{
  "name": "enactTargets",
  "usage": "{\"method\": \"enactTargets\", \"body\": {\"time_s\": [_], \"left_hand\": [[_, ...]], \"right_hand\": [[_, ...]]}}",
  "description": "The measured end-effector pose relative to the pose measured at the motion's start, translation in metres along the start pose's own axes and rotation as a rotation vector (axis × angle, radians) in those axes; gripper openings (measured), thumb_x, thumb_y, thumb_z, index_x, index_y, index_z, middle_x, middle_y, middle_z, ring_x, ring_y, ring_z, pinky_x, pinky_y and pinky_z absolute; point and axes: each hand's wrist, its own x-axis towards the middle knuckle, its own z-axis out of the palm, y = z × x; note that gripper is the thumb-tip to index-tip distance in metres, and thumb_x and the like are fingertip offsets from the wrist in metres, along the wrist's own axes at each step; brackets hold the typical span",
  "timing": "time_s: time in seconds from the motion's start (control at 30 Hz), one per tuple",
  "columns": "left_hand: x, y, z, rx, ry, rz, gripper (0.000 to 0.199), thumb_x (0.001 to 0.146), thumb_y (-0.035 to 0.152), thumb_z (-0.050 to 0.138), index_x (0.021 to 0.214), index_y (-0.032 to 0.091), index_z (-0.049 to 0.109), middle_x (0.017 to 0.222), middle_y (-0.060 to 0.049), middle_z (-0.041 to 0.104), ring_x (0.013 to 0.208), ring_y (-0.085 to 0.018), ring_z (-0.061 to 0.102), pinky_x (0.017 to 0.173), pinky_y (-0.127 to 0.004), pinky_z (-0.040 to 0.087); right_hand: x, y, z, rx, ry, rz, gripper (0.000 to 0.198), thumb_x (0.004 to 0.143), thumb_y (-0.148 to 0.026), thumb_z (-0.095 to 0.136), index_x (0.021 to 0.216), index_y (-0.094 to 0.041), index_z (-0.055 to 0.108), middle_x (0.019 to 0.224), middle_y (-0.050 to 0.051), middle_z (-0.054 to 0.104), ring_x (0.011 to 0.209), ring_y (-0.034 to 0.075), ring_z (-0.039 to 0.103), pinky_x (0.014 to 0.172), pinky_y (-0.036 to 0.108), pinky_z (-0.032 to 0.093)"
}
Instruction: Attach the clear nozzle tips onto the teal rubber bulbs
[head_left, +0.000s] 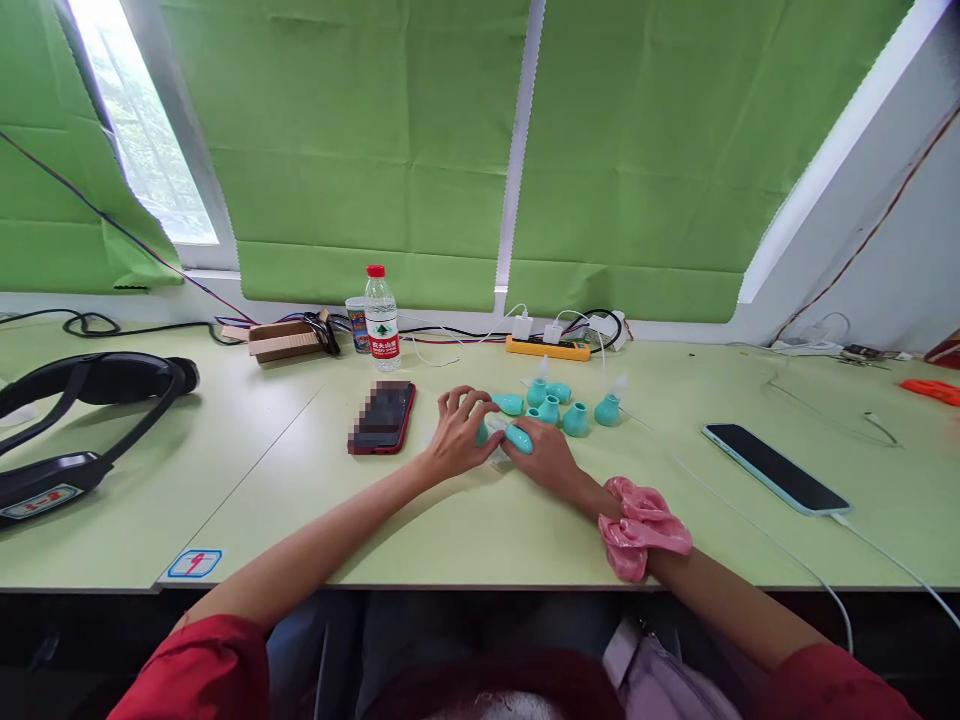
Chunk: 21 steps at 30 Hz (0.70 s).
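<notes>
Near the middle of the table, my two hands work close together. My left hand (459, 436) has its fingers curled over a small turquoise bulb (481, 434), mostly hidden by them. My right hand (546, 458) is closed on another turquoise bulb (519, 438), held tilted with its rounded end showing. Something clear, perhaps a plastic tip, shows between the hands, but its shape is unclear. Just beyond lie several more turquoise rubber bulbs, one on its side (508, 404) and an open-necked one (575, 420) upright. A bulb with a clear pointed tip (607, 408) stands at the right.
A red-cased phone (382, 418) lies left of my hands, and a charging phone (776, 468) lies right. Behind stand a water bottle (382, 325), a cup (358, 325), an open cardboard box (285, 341) and a yellow power strip (547, 348) with cables. A black headset (90, 430) sits far left.
</notes>
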Motion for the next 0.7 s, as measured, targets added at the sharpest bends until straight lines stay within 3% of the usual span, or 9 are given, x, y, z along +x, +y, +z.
{"method": "enactTargets", "body": {"time_s": [0.07,0.4,0.7], "left_hand": [[0.001,-0.002,-0.002,-0.021,-0.029,-0.007,0.023,0.076,0.032,0.047,0.094,0.019,0.052,0.102,-0.007,0.052,0.100,-0.023,0.036,0.080,-0.038,0.026],[0.001,-0.012,-0.004,-0.038,-0.120,0.164,0.021,0.081,0.025,0.040,0.097,0.022,0.054,0.097,-0.005,0.056,0.097,-0.021,0.039,0.076,-0.037,0.028],[0.000,-0.015,-0.001,-0.078,0.006,0.184,0.019,0.078,0.021,0.044,0.095,0.019,0.053,0.094,-0.004,0.059,0.093,-0.018,0.044,0.077,-0.035,0.032]], "right_hand": [[0.000,0.000,0.000,-0.020,0.031,-0.008,0.016,0.074,-0.030,0.046,0.076,-0.017,0.054,0.071,0.004,0.059,0.066,0.016,0.053,0.059,0.027,0.037],[0.000,0.003,-0.001,-0.033,0.100,-0.032,0.017,0.069,-0.028,0.050,0.081,-0.017,0.056,0.076,0.005,0.061,0.072,0.018,0.056,0.062,0.027,0.039],[-0.001,0.002,-0.002,-0.081,0.150,-0.032,0.021,0.071,-0.031,0.049,0.083,-0.015,0.057,0.076,0.006,0.061,0.073,0.018,0.056,0.062,0.026,0.039]]}}
